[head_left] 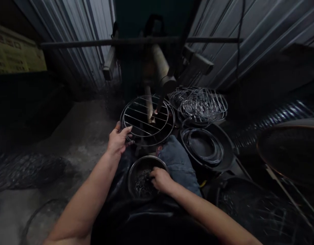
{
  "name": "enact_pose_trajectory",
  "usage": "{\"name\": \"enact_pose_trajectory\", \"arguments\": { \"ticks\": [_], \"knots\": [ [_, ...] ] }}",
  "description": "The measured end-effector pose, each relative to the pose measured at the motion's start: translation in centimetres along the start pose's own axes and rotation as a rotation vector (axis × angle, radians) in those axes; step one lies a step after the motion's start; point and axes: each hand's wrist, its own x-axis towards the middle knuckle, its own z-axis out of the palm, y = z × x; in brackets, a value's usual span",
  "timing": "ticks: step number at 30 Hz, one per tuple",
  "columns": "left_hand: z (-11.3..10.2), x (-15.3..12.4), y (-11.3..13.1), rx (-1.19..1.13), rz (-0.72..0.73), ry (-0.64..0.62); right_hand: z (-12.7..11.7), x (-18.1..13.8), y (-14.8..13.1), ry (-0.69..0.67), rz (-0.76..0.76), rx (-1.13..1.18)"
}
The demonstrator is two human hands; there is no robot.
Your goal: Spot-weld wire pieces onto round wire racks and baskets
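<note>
My left hand (119,139) grips the near left rim of a round wire rack (132,131), with its thumb on top. Parallel bars cross the rack inside two wire rings. Directly over the bars, a rod-like metal tip (152,119) of a machine reaches down beside a second, darker arm. In my lap sits a metal bowl (131,170) holding many small bent wire pieces (143,183). My right hand (162,180) dips into it, fingers curled down among the pieces; the fingertips are partly hidden, so I cannot see what they pinch.
To the right, a pile of wire racks (203,103) stands behind a black pan (227,160) holding coiled wire rings (205,146). A horizontal bar (90,43) crosses in front of the machine. A ribbed hose (277,119) runs at far right, a yellow crate (16,52) at far left.
</note>
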Motion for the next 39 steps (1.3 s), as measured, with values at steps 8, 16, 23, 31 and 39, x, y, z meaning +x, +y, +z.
{"name": "enact_pose_trajectory", "arguments": {
  "ticks": [8,16,23,31,39],
  "knots": [
    [0.9,1.9,1.8,0.029,0.045,0.022,-6.1,0.0,3.7,0.377,-0.262,0.852],
    [1.9,2.0,3.9,0.085,0.128,0.02,-13.8,4.4,3.4,0.801,-0.273,1.062],
    [1.1,2.4,5.1,0.152,0.186,0.031,-13.3,6.5,2.2,0.783,-0.166,1.006],
    [0.6,3.4,5.5,0.186,0.159,0.001,-13.2,6.6,0.3,0.842,-0.093,1.218],
    [1.3,3.9,6.5,0.209,0.141,0.016,-13.6,7.1,0.1,0.843,-0.092,1.34]
  ]
}}
